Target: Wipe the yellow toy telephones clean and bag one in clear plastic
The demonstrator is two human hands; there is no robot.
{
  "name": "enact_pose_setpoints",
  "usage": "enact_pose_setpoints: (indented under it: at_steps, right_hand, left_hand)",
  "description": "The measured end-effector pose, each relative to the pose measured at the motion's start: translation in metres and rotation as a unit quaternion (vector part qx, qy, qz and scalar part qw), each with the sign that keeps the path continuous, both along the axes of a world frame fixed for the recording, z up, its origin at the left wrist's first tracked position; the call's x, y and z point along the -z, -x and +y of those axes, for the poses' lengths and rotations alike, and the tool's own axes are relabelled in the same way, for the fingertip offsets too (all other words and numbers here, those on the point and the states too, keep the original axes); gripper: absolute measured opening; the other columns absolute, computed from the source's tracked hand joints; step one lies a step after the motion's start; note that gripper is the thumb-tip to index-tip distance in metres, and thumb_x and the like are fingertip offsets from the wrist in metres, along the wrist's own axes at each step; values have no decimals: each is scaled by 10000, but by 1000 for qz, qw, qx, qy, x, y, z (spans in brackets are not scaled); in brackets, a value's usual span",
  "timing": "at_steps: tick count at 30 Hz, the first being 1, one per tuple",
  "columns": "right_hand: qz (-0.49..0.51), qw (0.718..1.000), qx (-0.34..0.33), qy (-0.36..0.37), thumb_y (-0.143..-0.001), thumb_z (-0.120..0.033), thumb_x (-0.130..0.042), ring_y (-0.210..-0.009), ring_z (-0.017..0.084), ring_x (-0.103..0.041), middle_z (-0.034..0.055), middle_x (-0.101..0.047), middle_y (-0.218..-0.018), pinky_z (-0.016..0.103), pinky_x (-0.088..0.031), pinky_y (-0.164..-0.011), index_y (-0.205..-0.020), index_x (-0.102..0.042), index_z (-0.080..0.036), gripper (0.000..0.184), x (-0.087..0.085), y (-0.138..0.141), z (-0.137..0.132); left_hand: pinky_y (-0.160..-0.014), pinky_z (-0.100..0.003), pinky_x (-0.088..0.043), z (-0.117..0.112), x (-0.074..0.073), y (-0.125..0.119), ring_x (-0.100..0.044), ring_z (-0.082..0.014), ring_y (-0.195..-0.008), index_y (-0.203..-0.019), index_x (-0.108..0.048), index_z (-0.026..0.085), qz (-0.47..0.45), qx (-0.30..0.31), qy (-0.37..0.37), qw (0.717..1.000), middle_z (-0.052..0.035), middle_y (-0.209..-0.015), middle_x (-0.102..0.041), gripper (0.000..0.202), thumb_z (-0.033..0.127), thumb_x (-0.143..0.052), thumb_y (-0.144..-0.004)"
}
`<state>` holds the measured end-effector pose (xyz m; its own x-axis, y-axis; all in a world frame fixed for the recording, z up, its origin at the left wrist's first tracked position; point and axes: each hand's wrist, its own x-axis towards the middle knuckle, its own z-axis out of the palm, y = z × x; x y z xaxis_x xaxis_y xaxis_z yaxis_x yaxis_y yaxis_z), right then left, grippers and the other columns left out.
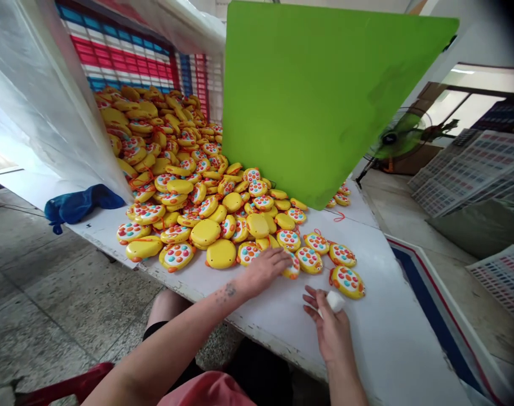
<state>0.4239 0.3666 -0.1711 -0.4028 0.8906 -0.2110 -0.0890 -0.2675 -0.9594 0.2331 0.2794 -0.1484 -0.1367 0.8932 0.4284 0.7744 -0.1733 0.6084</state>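
Observation:
My left hand (267,270) reaches over the front edge of the toy pile, fingers stretched out and resting on a yellow turtle-shaped toy (292,268) with coloured buttons. The fingers partly cover that toy. Held against my right thumb is a small white block (335,301) that looks like a sponge; the other fingers of my right hand (331,327) are spread above the table. Just beyond that hand lies another button-side-up toy (348,281). Several more face-up toys, including one toy (309,260), lie between the hands and the pile.
A large heap of the yellow toys (206,231) spills from a striped, grid-walled container (125,56) onto the white table (291,316). A green board (324,96) stands behind. Blue cloth (83,206) lies at the left edge. A fan (394,135) stands at the right.

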Motion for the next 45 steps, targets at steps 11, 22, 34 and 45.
enact_pose_setpoints:
  at_steps: [11, 22, 34, 45]
  right_hand:
    - [45, 992, -116, 5, -744, -427, -753, -1025, 272, -655, 73, -682, -1170, 399, -541, -854, -1363, -493, -225, 701, 4, 20, -32]
    - [-10, 980, -167, -111, -813, -474, -663, -1168, 287, -572, 85, -613, -1290, 401, -494, -955, -1298, -572, -206, 562, 9, 28, -51]
    - [-66, 982, -103, -145, -791, -493, -663, -967, 284, -662, 104, -671, -1153, 388, -564, -777, -1240, -566, -197, 547, 5, 18, -39]
    - [-325, 639, -137, -683, -836, -232, -560, -1263, 345, -458, 98, -612, -1285, 597, -196, -1088, -1269, -563, -212, 433, 0, 41, 54]
  left_hand:
    - [-996, -439, -468, -75, 27, -44, -499, -273, -1240, -1390, -413, 249, -398, -73, -40, 914, -124, -1453, -410, 431, 346, -398, -971]
    - [-1028, -423, -421, -72, 18, -39, -545, -267, -1167, -1485, -227, 219, -439, -42, 17, 897, -120, -1324, -526, 847, 381, -697, -800]
    - [-998, -457, -466, -76, 29, -47, -479, -326, -1244, -1476, -233, 251, -327, -32, 26, 944, -169, -1467, -352, 1093, 470, -842, -595]
    - [-766, -306, -540, -73, 27, -46, -595, -187, -1018, -1380, -359, 238, -356, -54, 62, 931, -126, -1286, -518, 600, 319, -633, -852]
